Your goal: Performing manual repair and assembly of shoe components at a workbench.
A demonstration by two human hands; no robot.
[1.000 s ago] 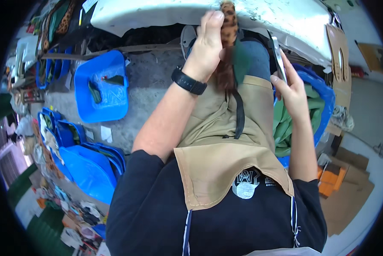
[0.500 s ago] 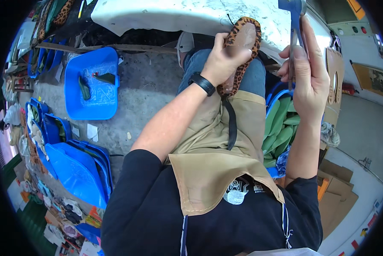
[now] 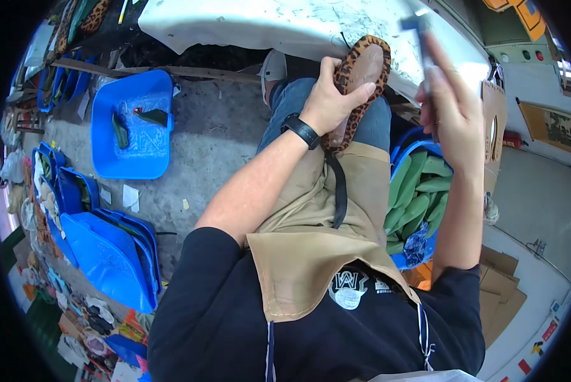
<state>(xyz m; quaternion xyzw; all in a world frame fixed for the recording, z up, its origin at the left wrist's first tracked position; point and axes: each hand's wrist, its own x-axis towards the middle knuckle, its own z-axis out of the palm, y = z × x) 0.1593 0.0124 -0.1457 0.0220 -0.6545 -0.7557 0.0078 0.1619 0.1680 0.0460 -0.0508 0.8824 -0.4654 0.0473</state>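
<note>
My left hand [image 3: 336, 95] is closed around a leopard-print shoe upper [image 3: 382, 76] stretched over a last. The shoe's underside faces up, showing a bare brownish middle with the spotted material folded round its edge. It rests over my knees, heel toward me, with my thumb across the middle. To its right, my right hand [image 3: 454, 114] is raised and closed on metal lasting pincers [image 3: 423, 48], with a hammer-like head at the top. Motion blurs the pincers and fingers, and the pincers are apart from the shoe.
Ahead is a table with a white cover [image 3: 234, 22]. A blue bin [image 3: 99, 140] holding two green pieces stands on the floor at left, near stacked blue bins [image 3: 101, 254]. By my right leg, another blue bin holds several green lasts [image 3: 419, 184]. A tan apron [image 3: 304, 274] covers my lap.
My right hand has shifted slightly left with the pincers, whose head has swung lower and toward the shoe. The left hand keeps its hold; the shoe sits slightly lower in view.
</note>
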